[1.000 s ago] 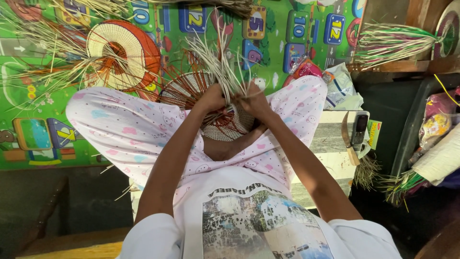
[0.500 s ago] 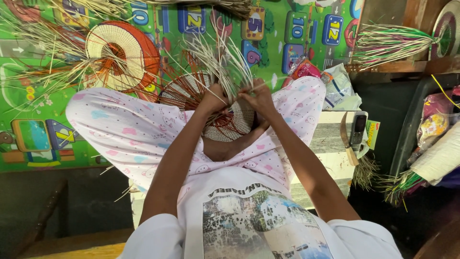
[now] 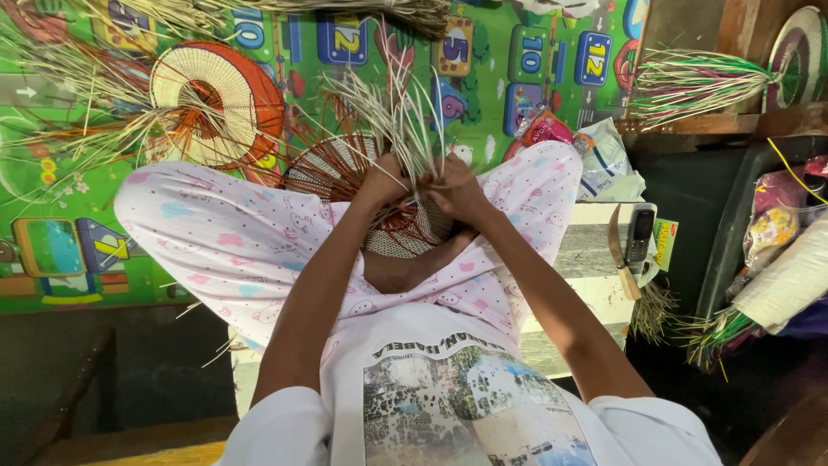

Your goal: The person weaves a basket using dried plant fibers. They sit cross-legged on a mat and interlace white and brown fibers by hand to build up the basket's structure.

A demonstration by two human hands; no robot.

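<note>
A round woven piece (image 3: 345,173) in brown and pale straw rests on my lap, its loose pale strands (image 3: 405,112) fanning upward. My left hand (image 3: 384,179) grips the piece at its near edge, fingers closed around strands. My right hand (image 3: 457,192) sits right beside it, fingers pinched on strands of the same piece. Both hands nearly touch. My crossed legs in pink patterned trousers (image 3: 224,242) lie under the work.
A second round woven piece (image 3: 216,103) in orange and cream lies on the green play mat (image 3: 52,173) at upper left, with loose straw around it. A phone (image 3: 639,235) and a knife (image 3: 623,263) lie on a white ledge at right. Coloured straw bundles (image 3: 699,82) sit at the upper right.
My hands have shifted slightly on the woven piece, working the strands; the loose strands fan a little differently. Nothing else has moved.
</note>
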